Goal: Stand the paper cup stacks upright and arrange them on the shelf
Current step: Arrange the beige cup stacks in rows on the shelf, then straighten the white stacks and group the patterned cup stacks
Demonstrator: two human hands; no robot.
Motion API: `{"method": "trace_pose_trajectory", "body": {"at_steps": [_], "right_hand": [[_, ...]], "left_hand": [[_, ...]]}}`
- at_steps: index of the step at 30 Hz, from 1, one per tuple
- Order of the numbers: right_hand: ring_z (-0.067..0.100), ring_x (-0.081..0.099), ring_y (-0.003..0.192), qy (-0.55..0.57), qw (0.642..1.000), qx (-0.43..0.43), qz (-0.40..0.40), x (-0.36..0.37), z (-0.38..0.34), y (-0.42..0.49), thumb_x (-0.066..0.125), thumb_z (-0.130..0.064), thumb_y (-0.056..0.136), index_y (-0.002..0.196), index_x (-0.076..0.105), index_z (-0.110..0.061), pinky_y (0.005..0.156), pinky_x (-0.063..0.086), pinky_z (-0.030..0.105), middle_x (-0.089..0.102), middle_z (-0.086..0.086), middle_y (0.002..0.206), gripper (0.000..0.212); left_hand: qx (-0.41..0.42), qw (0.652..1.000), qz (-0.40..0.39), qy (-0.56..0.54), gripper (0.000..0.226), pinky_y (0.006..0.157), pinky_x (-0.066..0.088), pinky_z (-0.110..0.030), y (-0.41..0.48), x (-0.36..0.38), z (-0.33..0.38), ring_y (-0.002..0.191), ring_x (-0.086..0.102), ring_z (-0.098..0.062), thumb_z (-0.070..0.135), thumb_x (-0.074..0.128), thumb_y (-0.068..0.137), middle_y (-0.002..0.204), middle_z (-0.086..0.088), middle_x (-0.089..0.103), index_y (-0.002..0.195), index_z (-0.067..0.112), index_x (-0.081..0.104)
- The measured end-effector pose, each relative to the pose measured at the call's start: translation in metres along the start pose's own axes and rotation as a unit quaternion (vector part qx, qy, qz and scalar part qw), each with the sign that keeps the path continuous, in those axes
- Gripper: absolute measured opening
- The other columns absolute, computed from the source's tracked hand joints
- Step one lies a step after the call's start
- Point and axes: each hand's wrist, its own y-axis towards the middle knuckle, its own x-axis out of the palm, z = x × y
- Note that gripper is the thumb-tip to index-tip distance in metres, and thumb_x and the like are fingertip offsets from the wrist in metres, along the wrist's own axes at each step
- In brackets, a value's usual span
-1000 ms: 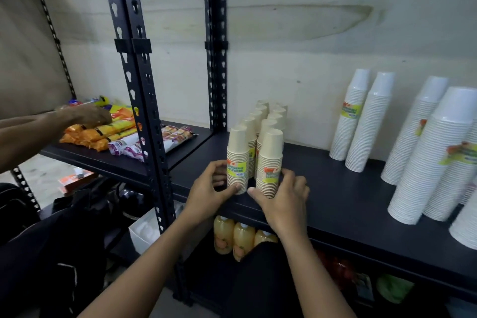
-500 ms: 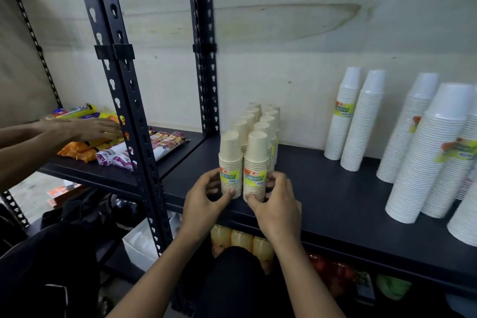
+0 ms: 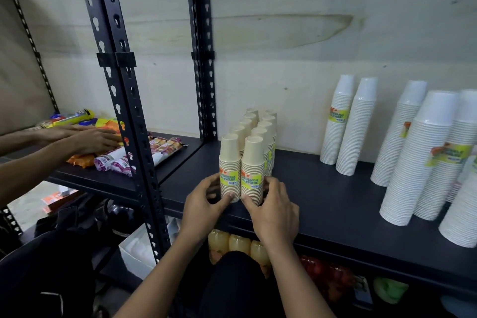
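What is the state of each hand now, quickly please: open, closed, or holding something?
Left hand: grips the front left cup stack near its base.
Right hand: grips the front right cup stack near its base.

The dark shelf (image 3: 322, 188) holds tan paper cup stacks (image 3: 254, 162), upright in two rows running front to back; taller white cup stacks (image 3: 356, 131) stand further right. Snack packets (image 3: 160, 147) lie on the neighbouring shelf (image 3: 108, 179).

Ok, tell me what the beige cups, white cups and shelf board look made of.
Beige cups: probably paper, matte, thin stacked rims. White cups: matte, ribbed with rims; paper or plastic, unclear. Shelf board: smooth dark matte surface, painted metal or laminate, cannot tell.
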Motion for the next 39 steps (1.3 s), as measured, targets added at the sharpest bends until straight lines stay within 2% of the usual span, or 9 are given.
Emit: {"method": "trace_pose_trajectory", "body": {"at_steps": [12,16,19,22,24,27,30,33,39], "right_hand": [[0.008,0.057,0.117,-0.003,1.000,0.003,-0.008,0.000,-0.002,0.003,0.066,-0.067,0.080,0.130,0.044,-0.036,0.099,0.042,0.037,0.058,-0.018,0.128,0.063],[0.011,0.057,0.118,-0.010,0.999,-0.005,-0.033,-0.001,0.002,0.003,0.070,-0.071,0.075,0.135,0.043,-0.031,0.100,0.045,0.037,0.055,-0.014,0.129,0.077],[0.011,0.058,0.112,0.105,0.989,0.012,-0.107,-0.013,0.013,0.008,0.081,-0.061,0.071,0.140,0.042,-0.029,0.093,0.052,0.035,0.050,-0.009,0.130,0.086],[0.004,0.058,0.105,0.140,0.976,0.010,-0.164,-0.037,0.033,0.015,0.082,-0.054,0.075,0.130,0.055,-0.027,0.084,0.048,0.020,0.053,-0.010,0.122,0.068],[-0.001,0.059,0.098,0.115,0.977,-0.009,-0.181,-0.055,0.046,0.016,0.076,-0.053,0.081,0.113,0.065,-0.027,0.077,0.044,0.013,0.058,-0.012,0.112,0.043],[-0.002,0.060,0.091,0.060,0.978,-0.019,-0.197,-0.086,0.064,0.014,0.067,-0.051,0.088,0.097,0.072,-0.028,0.073,0.043,0.013,0.061,-0.013,0.103,0.025],[0.002,0.059,0.096,0.009,0.975,-0.027,-0.220,-0.116,0.080,0.009,0.062,-0.053,0.091,0.103,0.074,-0.027,0.082,0.047,0.021,0.060,-0.013,0.106,0.031],[0.003,0.058,0.103,-0.014,0.978,-0.014,-0.210,-0.147,0.100,0.000,0.061,-0.054,0.092,0.108,0.073,-0.027,0.090,0.047,0.024,0.060,-0.012,0.110,0.034],[0.001,0.060,0.094,-0.020,0.986,0.033,-0.165,-0.200,0.145,-0.017,0.063,-0.056,0.090,0.109,0.073,-0.027,0.081,0.049,0.021,0.062,-0.015,0.106,0.036]], "left_hand": [[-0.022,1.000,-0.013,0.008,0.053,0.093,0.053,-0.019,0.003,-0.004,-0.001,0.106,0.065,0.008,0.030,0.081,0.083,0.111,0.021,0.072,0.133,0.031,0.062],[-0.023,0.999,-0.023,0.024,0.061,0.095,0.054,-0.020,0.002,-0.006,0.001,0.106,0.063,0.010,0.035,0.082,0.081,0.112,0.021,0.072,0.137,0.031,0.059],[-0.051,0.995,-0.067,0.044,0.078,0.100,0.049,-0.021,0.003,-0.015,0.010,0.114,0.061,0.002,0.042,0.085,0.076,0.123,0.013,0.067,0.144,0.022,0.051],[-0.062,0.985,-0.109,0.122,0.052,0.095,0.050,-0.024,0.002,-0.024,0.021,0.109,0.062,-0.007,0.044,0.081,0.079,0.119,0.007,0.064,0.125,0.023,0.065],[-0.042,0.974,-0.115,0.193,0.022,0.078,0.049,-0.017,-0.002,-0.027,0.029,0.094,0.062,-0.007,0.040,0.078,0.084,0.102,0.006,0.062,0.098,0.025,0.070],[-0.026,0.962,-0.126,0.240,0.019,0.058,0.039,-0.015,-0.010,-0.020,0.049,0.074,0.059,-0.003,0.035,0.070,0.090,0.081,0.007,0.063,0.077,0.023,0.064],[-0.039,0.953,-0.178,0.241,0.027,0.055,0.043,-0.023,-0.019,0.001,0.075,0.068,0.061,-0.006,0.042,0.065,0.091,0.072,0.006,0.066,0.073,0.022,0.063],[0.010,0.948,-0.232,0.218,0.026,0.063,0.050,-0.026,-0.031,0.037,0.100,0.073,0.063,-0.006,0.047,0.065,0.091,0.075,0.007,0.068,0.079,0.024,0.066],[0.131,0.929,-0.301,0.172,0.026,0.066,0.045,-0.017,-0.050,0.122,0.149,0.077,0.061,0.001,0.053,0.064,0.088,0.083,0.013,0.066,0.084,0.027,0.070]]}}
